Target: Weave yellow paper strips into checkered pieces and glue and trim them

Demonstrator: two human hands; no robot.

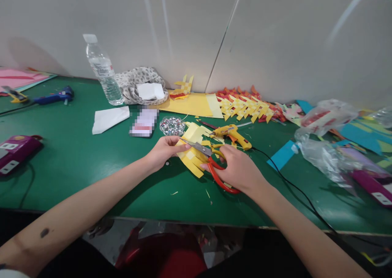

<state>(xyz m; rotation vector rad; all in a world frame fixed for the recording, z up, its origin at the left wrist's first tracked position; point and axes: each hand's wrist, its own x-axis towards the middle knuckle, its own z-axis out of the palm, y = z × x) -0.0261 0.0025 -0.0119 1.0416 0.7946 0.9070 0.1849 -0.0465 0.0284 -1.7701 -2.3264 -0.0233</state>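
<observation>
My left hand [168, 150] pinches the left edge of a yellow woven paper piece [190, 160], which is held just above the table. In my right hand [239, 167] is a pair of scissors [219, 175] with red and yellow handles. The scissor blades [197, 146] lie across the upper part of the paper, their tips close to my left fingers. Pale yellow paper scraps [194, 131] lie just behind the blades. Beyond my right hand rests a yellow hot glue gun [234, 135], and a round clear dish of small googly eyes [172, 126] sits behind my left hand.
On the green table [92, 171] stand a water bottle [104, 71] and a patterned cloth pouch [139, 79]. A phone [143, 122] lies near a white tissue [110, 119]. Yellow woven paper strips [245, 108] line the wall. Plastic bags [324, 155] and a black cord [294, 184] are right.
</observation>
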